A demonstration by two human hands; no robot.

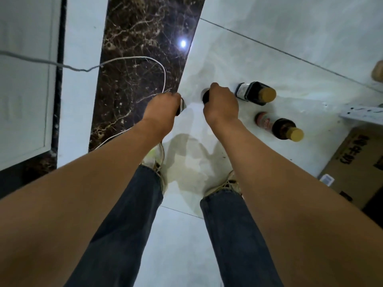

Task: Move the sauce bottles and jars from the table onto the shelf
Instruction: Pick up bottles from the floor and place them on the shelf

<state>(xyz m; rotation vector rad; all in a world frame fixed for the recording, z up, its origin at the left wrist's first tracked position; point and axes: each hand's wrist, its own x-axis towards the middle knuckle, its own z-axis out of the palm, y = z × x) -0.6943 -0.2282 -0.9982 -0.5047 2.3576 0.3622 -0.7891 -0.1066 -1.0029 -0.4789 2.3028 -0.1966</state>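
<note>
I look straight down at a pale tiled floor. My left hand point(163, 106) grips a dark bottle point(180, 107), of which only a sliver with a light label shows. Curled over the top of another dark bottle point(205, 96) is my right hand point(220, 102), hiding most of it. To the right two dark sauce bottles stand on the floor: one with a silver label and tan cap point(256, 93), the other with a red label and tan cap point(279, 127). No table or shelf is in view.
A white cable point(132, 59) loops over a dark marble strip point(143, 59) on the left. A cardboard box point(356, 168) and a white power strip point(362, 112) lie at the right edge. My legs and shoes stand below the hands.
</note>
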